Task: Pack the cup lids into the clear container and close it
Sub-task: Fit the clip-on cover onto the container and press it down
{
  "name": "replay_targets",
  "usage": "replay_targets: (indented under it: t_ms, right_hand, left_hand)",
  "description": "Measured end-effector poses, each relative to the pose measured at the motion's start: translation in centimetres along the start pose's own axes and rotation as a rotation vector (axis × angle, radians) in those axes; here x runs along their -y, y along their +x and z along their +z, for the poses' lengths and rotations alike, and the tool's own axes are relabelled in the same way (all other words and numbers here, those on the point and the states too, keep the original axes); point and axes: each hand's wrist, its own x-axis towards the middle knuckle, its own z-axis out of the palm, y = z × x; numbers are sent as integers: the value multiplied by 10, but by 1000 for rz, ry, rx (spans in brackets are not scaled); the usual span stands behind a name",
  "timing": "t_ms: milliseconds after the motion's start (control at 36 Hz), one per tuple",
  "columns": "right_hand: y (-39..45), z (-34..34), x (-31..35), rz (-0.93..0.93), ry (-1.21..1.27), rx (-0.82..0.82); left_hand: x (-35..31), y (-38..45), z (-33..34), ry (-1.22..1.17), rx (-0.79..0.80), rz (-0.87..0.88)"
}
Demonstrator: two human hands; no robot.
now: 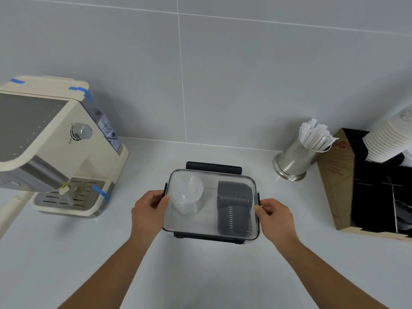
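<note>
A clear rectangular container (209, 233) with black latches sits on the white counter in front of me, its clear lid on top. Inside, a stack of clear cup lids (187, 195) lies on the left and a stack of dark grey cup lids (234, 208) lies on its side on the right. My left hand (149, 210) grips the container's left edge at the side latch. My right hand (275, 216) grips its right edge at the other side latch. The far latch (214, 167) stands up behind the container.
A cream espresso machine (55, 148) with blue tape stands at the left. A steel cup of wrapped straws (298, 157) stands at the right back. Next to it are a cardboard box (338, 188) and stacked paper cups (388, 139). Tiled wall behind.
</note>
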Motion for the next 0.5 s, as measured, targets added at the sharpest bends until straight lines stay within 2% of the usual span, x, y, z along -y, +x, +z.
replay_targets:
  t_ms: [167,250,361,500]
  right_hand:
    - [-2,-1,0,-21,-29,25]
    - [-6,-2,-1,-51,-48,34]
    - [-4,-6,8,-92,-130,16]
    - [4,1,28,-372,-343,53]
  left_hand:
    - [-1,1,-1,46,30,-41]
    - [0,-4,-4,151,60,-9]
    - [2,-17,-6,387,168,208]
    - [6,-28,-6,523,364,508]
